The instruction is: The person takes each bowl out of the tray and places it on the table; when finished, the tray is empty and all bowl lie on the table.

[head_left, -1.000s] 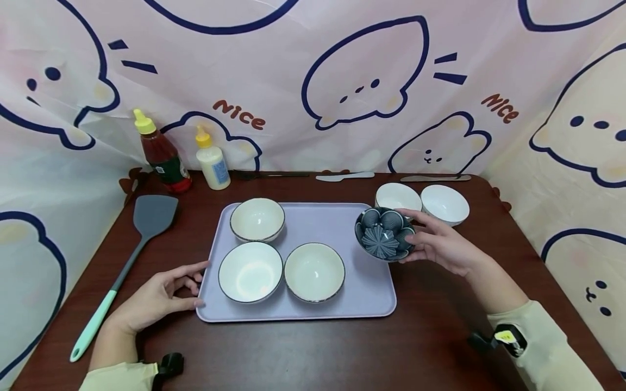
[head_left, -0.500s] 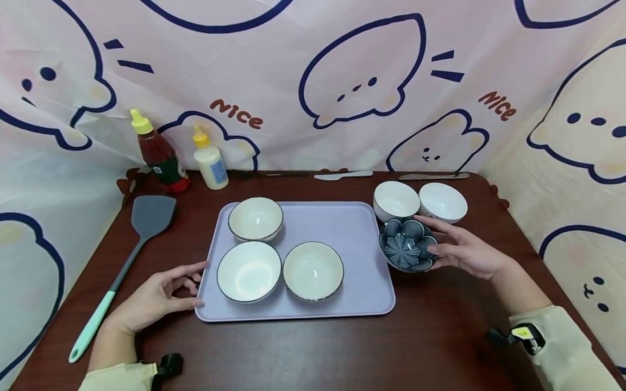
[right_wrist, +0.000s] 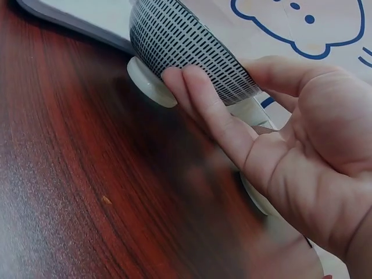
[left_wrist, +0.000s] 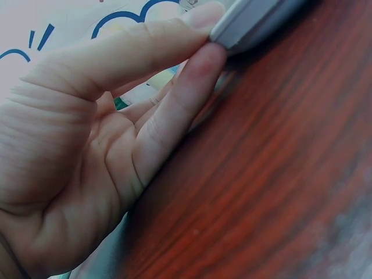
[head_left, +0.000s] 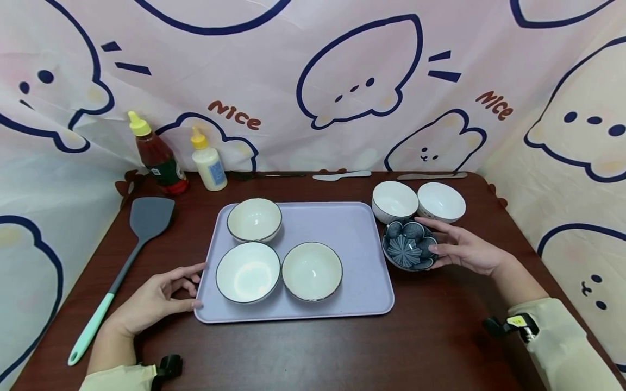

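My right hand (head_left: pixel 462 247) grips the side of a dark blue bowl (head_left: pixel 408 247) with a flower-like pattern inside. Its outside shows small dark dashes on white in the right wrist view, where the foot (right_wrist: pixel 151 82) is close over the table. The bowl overlaps the right rim of the lilac tray (head_left: pixel 362 288) in the head view. At the tray's left edge my left hand (head_left: pixel 154 296) holds the rim between thumb and finger (left_wrist: pixel 200 72). Three dark-rimmed pale bowls stand on the tray: one at the back left (head_left: pixel 254 220), one front left (head_left: pixel 248 271), one front middle (head_left: pixel 313 271).
Two white bowls (head_left: pixel 393 201) (head_left: pixel 441 201) stand just behind the held bowl. A grey spatula (head_left: pixel 122 266) lies on the left. A red sauce bottle (head_left: pixel 158 157) and a cream squeeze bottle (head_left: pixel 209 165) stand at the back left. Knives (head_left: pixel 342 175) lie along the back edge.
My right hand has carried the dark blue bowl from over the tray's right side rightward and nearer, then barely moved. The left hand stays at the tray's edge.
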The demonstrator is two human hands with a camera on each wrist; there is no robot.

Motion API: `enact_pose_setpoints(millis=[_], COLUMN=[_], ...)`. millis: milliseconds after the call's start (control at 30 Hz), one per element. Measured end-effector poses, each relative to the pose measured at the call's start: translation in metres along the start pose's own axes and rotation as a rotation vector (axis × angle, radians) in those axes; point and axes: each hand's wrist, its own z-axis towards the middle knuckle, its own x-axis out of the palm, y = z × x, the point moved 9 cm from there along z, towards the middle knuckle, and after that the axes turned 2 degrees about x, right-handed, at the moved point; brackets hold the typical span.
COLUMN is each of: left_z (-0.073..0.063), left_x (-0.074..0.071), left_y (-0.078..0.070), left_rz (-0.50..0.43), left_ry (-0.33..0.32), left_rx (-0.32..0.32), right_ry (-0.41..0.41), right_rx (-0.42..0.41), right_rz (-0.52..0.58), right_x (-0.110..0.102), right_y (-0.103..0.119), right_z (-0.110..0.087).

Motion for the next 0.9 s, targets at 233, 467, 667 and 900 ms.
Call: enact_pose_setpoints(millis=[233, 467, 667, 900], left_z=[0.000, -0.001, -0.001, -0.001], left_x=[0.000, 0.000, 0.003, 0.000], left_y=[0.001, 0.001, 0.004, 0.002], left_rz=[-0.016, -0.014, -0.039, -0.042], left_ry=[0.008, -0.001, 0.008, 0.000], left_rx=[0.007, -0.009, -0.031, -0.026], right_ry=[-0.017, -0.037, -0.020, 0.016], right_rx=[0.007, 0.022, 0.010, -0.007], right_rz=[-0.020, -0.026, 0.004, 0.079], right_x=[-0.002, -0.005, -0.005, -0.004], right_y=[-0.004, -0.007, -0.010, -0.012], right_z=[0.003, 0.006, 0.005, 0.009])
